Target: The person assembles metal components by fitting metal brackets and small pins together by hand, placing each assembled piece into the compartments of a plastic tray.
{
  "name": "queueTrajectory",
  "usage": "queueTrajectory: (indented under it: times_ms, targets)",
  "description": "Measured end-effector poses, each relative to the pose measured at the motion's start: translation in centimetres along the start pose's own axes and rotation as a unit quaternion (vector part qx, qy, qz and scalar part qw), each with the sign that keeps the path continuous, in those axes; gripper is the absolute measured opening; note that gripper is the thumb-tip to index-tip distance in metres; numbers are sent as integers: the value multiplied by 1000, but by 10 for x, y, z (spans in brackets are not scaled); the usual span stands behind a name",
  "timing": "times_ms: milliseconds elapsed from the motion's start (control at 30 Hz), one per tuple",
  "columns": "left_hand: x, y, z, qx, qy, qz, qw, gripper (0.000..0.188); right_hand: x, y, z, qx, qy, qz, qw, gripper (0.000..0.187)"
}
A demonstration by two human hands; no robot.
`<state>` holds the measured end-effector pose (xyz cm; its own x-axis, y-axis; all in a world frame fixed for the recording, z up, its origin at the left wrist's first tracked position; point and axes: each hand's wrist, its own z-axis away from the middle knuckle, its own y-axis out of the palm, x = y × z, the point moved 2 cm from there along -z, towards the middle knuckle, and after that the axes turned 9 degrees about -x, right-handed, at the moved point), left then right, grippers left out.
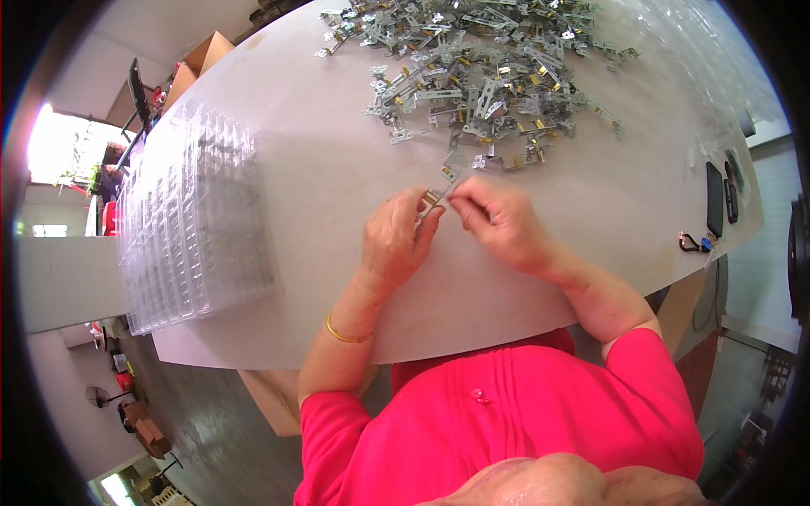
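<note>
Between the thumb and fingers of my left hand (395, 234) is a small silvery metal bracket (432, 199) with a brass-coloured part on it. My right hand (504, 221) is pinched close beside it, its fingertips at the bracket's right side. Whether those fingertips grip the bracket or some smaller piece is too small to tell. Just beyond my hands, a loose metal bracket (454, 160) lies on the table. A large heap of similar metal brackets (481, 84), several with brass-coloured parts, spreads over the far middle of the table.
A stack of clear plastic trays (194, 228) stands on the left of the pale table (329, 143). Clear plastic sheeting (709, 59) covers the far right. A black phone-like slab (715, 199) and a small black-and-blue item (693, 243) lie by the right edge.
</note>
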<state>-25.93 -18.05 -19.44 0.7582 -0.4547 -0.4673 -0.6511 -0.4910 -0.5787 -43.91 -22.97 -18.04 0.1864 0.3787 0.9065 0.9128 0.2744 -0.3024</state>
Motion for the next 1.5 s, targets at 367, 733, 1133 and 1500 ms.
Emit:
queueTrajectory:
  times_ms: [367,733,1133,1500]
  targets:
    - [0,-6,-2,-37,-82,22,996,20,-1,2,2,17,65,-47,997,5]
    - [19,-21,-10,34,-236,-10,971,20,-4,5,1,32,96,-61,993,8]
    - [34,-22,-6,-18,-160,-257,953,27,-10,5,4,40,123,-62,990,9]
    - [30,-24,-9,-38,-90,-171,980,15,-22,16,-2,41,84,-21,995,9]
